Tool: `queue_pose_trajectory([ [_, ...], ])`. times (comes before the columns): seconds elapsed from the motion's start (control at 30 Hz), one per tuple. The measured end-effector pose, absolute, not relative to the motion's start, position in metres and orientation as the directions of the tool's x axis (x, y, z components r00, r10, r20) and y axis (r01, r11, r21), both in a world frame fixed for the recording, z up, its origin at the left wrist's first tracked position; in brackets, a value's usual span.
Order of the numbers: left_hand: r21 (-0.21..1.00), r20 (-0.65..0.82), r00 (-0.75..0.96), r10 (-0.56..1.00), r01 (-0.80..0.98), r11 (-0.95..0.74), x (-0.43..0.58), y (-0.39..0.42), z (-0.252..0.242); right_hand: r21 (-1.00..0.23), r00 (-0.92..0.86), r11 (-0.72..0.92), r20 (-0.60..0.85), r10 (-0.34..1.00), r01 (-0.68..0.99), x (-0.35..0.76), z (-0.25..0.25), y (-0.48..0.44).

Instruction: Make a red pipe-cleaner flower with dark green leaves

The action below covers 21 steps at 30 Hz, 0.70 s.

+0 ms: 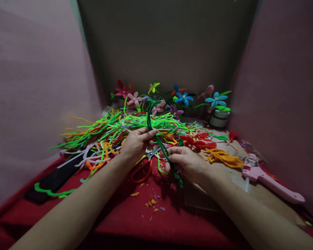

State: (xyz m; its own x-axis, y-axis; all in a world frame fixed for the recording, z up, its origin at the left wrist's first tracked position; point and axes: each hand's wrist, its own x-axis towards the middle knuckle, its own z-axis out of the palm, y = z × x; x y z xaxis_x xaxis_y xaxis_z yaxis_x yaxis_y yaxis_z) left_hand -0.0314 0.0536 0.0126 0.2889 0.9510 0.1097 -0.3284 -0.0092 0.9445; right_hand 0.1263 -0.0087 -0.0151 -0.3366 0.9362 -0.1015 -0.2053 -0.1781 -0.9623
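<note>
Dark green pipe cleaners run slantwise between my two hands, above the red-covered table. My left hand pinches them near the middle, and their upper end bends over to the right above it. Lower down, my right hand closes its thumb and fingers on the same strands, whose lower end hangs below it. Behind and beneath the hands lie scissors with red and yellow handles, their blades partly hidden by the strands and my left hand.
A heap of pipe cleaners, mostly bright green, spreads behind my hands. Pipe-cleaner flowers line the back wall beside a jar. At right lie orange pipe cleaners and a pink glue gun on cardboard. Side walls flank the table.
</note>
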Motion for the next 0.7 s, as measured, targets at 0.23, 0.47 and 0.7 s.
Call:
queue_pose_trajectory([
  [0.23, 0.911, 0.079, 0.232, 0.969, -0.413, 0.025, -0.04, 0.058, 0.017, -0.903, -0.399, -0.364, -0.254, 0.881, -0.229, 0.126, -0.005, -0.017],
  [0.47, 0.939, 0.106, 0.266, 0.958, -0.344, -0.008, -0.037, 0.056, 0.012, -0.88, -0.466, -0.337, -0.156, 0.871, -0.334, 0.126, 0.006, -0.003],
  [0.7, 0.937, 0.095, 0.269, 0.959, -0.35, 0.005, -0.033, 0.052, 0.009, -0.878, -0.452, -0.31, -0.124, 0.883, -0.364, 0.121, -0.004, -0.001],
])
